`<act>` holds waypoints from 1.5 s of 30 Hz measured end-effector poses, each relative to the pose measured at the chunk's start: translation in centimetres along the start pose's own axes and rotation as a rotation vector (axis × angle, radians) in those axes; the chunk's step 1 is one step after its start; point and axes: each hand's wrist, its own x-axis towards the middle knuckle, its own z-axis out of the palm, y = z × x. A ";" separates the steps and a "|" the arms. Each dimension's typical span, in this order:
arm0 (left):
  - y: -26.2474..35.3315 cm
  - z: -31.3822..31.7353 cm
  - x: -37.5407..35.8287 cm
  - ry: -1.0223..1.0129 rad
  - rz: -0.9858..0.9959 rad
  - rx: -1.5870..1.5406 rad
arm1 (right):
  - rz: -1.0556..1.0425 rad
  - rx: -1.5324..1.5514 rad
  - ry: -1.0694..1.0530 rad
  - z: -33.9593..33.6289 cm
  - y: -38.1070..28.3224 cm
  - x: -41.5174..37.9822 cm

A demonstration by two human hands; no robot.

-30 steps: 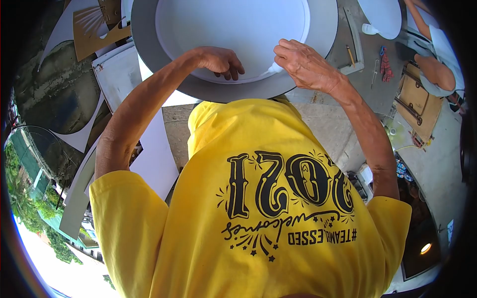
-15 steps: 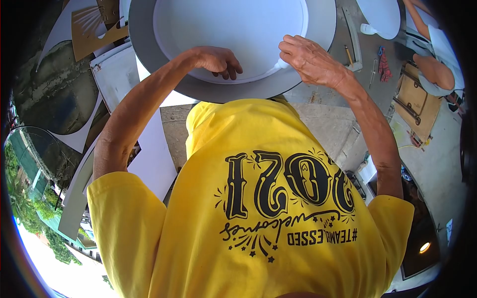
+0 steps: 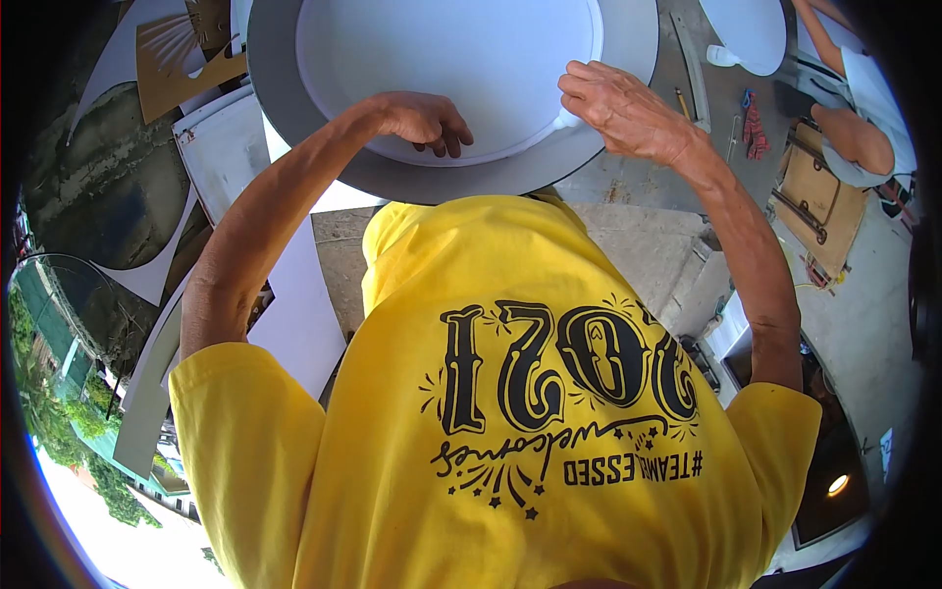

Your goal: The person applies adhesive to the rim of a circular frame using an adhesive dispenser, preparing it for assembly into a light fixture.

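Past your yellow shirt (image 3: 530, 412), your left hand (image 3: 430, 123) hangs with fingers loosely curled, grasping nothing visible, over the near side of a white disc (image 3: 451, 64). Your right hand (image 3: 620, 108) pinches a small white object (image 3: 566, 120) at the disc's near-right edge.

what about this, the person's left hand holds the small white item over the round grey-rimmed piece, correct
Not the left hand: the head view shows the right hand holding the small white item over the round grey-rimmed piece.

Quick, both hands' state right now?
Left hand: open, fingers loosely curled, nothing visibly held.
Right hand: closed, holding a white object, partly hidden.
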 end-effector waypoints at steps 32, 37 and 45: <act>0.0 0.1 0.1 0.005 -0.012 0.009 | 0.045 -0.112 0.007 -1.0 1.5 -1.3; -0.3 0.1 0.3 -0.005 -0.003 0.016 | 0.065 -0.133 0.165 -2.0 1.7 -2.3; 0.1 0.1 -0.1 -0.006 -0.023 0.049 | 0.237 0.383 0.500 -2.8 1.6 -8.0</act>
